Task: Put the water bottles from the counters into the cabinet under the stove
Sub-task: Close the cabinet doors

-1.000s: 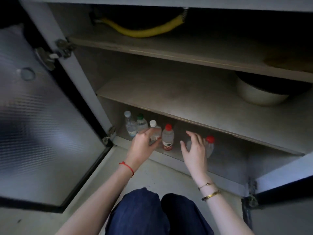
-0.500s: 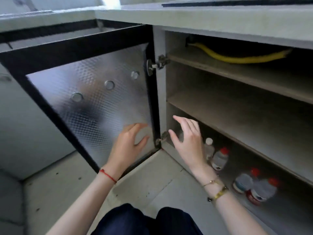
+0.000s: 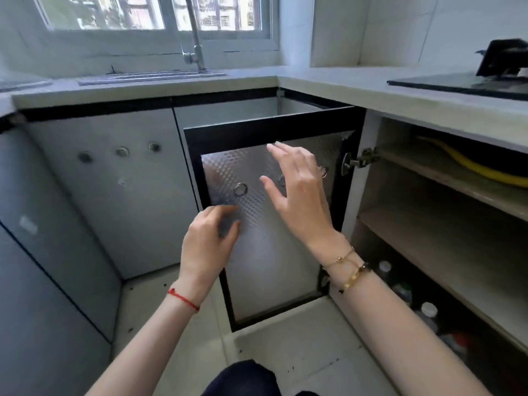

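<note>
Head view: both hands are up in front of the swung-open cabinet door (image 3: 265,224), the left hand (image 3: 207,244) loosely curled and empty near the patterned panel, the right hand (image 3: 300,195) spread wide and empty just below the door's black top edge. Open floor (image 3: 300,335) lies beneath. Three water bottles (image 3: 427,312) show clearly on the cabinet's bottom shelf, beside the right forearm; a fourth red blur is unclear.

The single head camera sits low, close to the open cabinet door (image 3: 268,224), facing forward and slightly down into the kitchen corner. Its wide view reaches from the floor (image 3: 300,338) up to the window (image 3: 160,12). Both forearms enter from the bottom edge.
</note>
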`<action>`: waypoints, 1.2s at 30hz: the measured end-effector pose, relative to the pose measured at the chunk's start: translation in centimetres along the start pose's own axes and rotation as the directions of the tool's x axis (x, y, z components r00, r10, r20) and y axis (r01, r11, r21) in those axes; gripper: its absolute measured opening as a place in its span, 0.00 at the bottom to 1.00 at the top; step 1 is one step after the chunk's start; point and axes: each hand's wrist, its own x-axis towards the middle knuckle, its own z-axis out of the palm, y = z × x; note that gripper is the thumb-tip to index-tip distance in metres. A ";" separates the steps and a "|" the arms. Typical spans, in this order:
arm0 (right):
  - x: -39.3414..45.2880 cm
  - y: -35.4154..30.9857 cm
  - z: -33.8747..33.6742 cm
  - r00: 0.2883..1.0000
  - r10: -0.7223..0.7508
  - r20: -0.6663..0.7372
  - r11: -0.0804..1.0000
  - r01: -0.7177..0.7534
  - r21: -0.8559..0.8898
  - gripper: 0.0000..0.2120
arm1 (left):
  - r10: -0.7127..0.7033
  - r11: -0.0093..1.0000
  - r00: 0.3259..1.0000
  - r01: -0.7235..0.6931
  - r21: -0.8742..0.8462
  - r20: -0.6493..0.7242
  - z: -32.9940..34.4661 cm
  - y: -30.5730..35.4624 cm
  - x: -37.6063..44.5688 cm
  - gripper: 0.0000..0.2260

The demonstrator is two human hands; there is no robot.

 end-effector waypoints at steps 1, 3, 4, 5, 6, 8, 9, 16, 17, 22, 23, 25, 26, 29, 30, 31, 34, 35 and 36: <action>1.0 -0.7 0.4 0.999 -0.024 0.022 1.000 0.025 -0.014 0.24 | -0.036 0.999 0.999 0.037 0.018 -0.037 -0.3 -0.3 0.3 0.08; 2.8 -1.9 1.2 0.994 -0.073 0.076 0.996 0.077 -0.051 0.25 | -0.141 0.986 0.986 0.148 0.078 -0.090 -0.5 -0.9 0.8 0.07; 3.5 -2.5 1.7 0.990 -0.098 0.101 0.992 0.105 -0.073 0.26 | -0.199 0.973 0.975 0.209 0.103 -0.100 -0.6 -1.2 1.0 0.09; 4.1 -3.0 2.1 0.986 -0.119 0.119 0.987 0.131 -0.094 0.26 | -0.250 0.959 0.963 0.260 0.115 -0.097 -0.6 -1.4 1.3 0.11; 4.6 -3.4 2.6 0.982 -0.137 0.131 0.982 0.152 -0.114 0.27 | -0.288 0.947 0.954 0.297 0.122 -0.085 -0.6 -1.7 1.6 0.15; 5.3 -4.2 3.4 0.974 -0.170 0.147 0.968 0.193 -0.159 0.27 | -0.315 0.938 0.949 0.316 0.143 -0.033 -0.4 -2.1 2.2 0.25; 5.6 -4.5 3.9 0.970 -0.184 0.159 0.961 0.212 -0.178 0.28 | -0.316 0.941 0.949 0.314 0.129 -0.001 -0.2 -2.3 2.4 0.29; 6.0 -5.3 5.7 0.957 -0.191 0.217 0.965 0.224 -0.139 0.28 | -0.305 0.939 0.950 0.311 -0.145 0.062 0.5 -3.1 3.1 0.32; 5.9 -5.3 5.8 0.958 -0.186 0.218 0.968 0.217 -0.129 0.28 | -0.300 0.940 0.952 0.305 -0.151 0.054 0.5 -3.2 3.1 0.32; 5.4 -5.2 5.3 0.970 -0.196 0.146 0.974 0.209 -0.083 0.27 | -0.244 0.957 0.970 0.245 -0.158 0.027 0.3 -3.3 2.0 0.26; 5.3 -5.2 5.1 0.970 -0.204 0.132 0.974 0.215 -0.073 0.27 | -0.225 0.962 0.974 0.224 -0.157 0.013 0.3 -3.3 1.7 0.23; 4.8 -5.2 4.8 0.970 -0.224 0.097 0.972 0.230 -0.057 0.26 | -0.190 0.969 0.981 0.184 -0.162 -0.025 0.0 -3.2 1.1 0.17; 4.5 -5.1 4.6 0.970 -0.234 0.071 0.970 0.238 -0.047 0.26 | -0.172 0.973 0.984 0.163 -0.162 -0.044 -0.1 -3.1 0.8 0.14; 3.5 -5.0 3.8 0.965 -0.262 -0.019 0.965 0.261 -0.027 0.24 | -0.137 0.981 0.988 0.126 -0.148 -0.068 -0.5 -2.7 0.0 0.10; 3.2 -5.0 3.5 0.963 -0.266 -0.041 0.964 0.265 -0.025 0.24 | -0.126 0.983 0.990 0.115 -0.145 -0.067 -0.6 -2.5 -0.3 0.10; 2.9 -4.9 3.2 0.962 -0.269 -0.055 0.963 0.268 -0.027 0.24 | -0.116 0.983 0.991 0.105 -0.147 -0.067 -0.7 -2.2 -0.7 0.10; 2.2 -4.7 2.2 0.956 -0.277 -0.092 0.961 0.275 -0.033 0.23 | -0.075 0.981 0.996 0.064 -0.186 -0.051 -0.9 -1.5 -2.2 0.11; 1.9 -4.6 1.9 0.954 -0.279 -0.110 0.960 0.278 -0.026 0.22 | -0.050 0.977 0.998 0.040 -0.208 -0.044 -1.1 -1.2 -2.8 0.11; 1.7 -4.5 1.6 0.950 -0.281 -0.132 0.959 0.282 -0.014 0.22 | -0.016 0.973 0.999 0.006 -0.231 -0.043 -1.3 -1.0 -3.2 0.11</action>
